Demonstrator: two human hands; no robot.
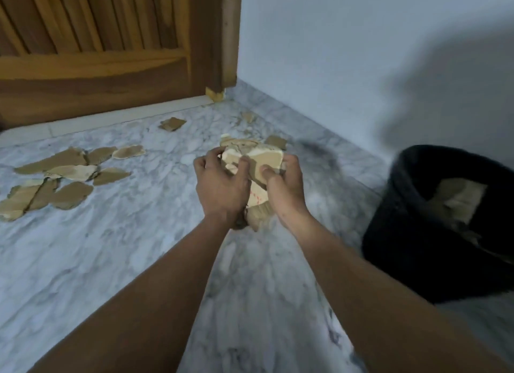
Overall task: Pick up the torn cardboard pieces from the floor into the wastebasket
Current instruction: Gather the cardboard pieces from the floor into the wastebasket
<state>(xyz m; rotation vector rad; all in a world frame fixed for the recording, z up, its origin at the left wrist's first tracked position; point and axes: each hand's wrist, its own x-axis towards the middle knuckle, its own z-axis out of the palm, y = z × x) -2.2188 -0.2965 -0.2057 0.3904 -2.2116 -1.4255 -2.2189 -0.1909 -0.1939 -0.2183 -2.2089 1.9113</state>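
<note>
A bundle of torn cardboard pieces (pixel 264 157) is pressed between my left hand (pixel 219 186) and my right hand (pixel 286 189), held above the marble floor at the middle of the view. Both hands grip it, thumbs on top. A black wastebasket (pixel 411 250) stands at the right, blurred, with cardboard pieces (pixel 459 200) inside. Several loose torn pieces (pixel 64 178) lie spread on the floor at the left. A small piece (pixel 172 123) lies near the door, and others (pixel 275 141) sit just beyond my hands.
A wooden door (pixel 111 52) and its frame close off the back left. A pale wall (pixel 361 66) runs along the right behind the wastebasket. Grey-white marble floor (pixel 139 247) stretches between the scattered pieces and my arms.
</note>
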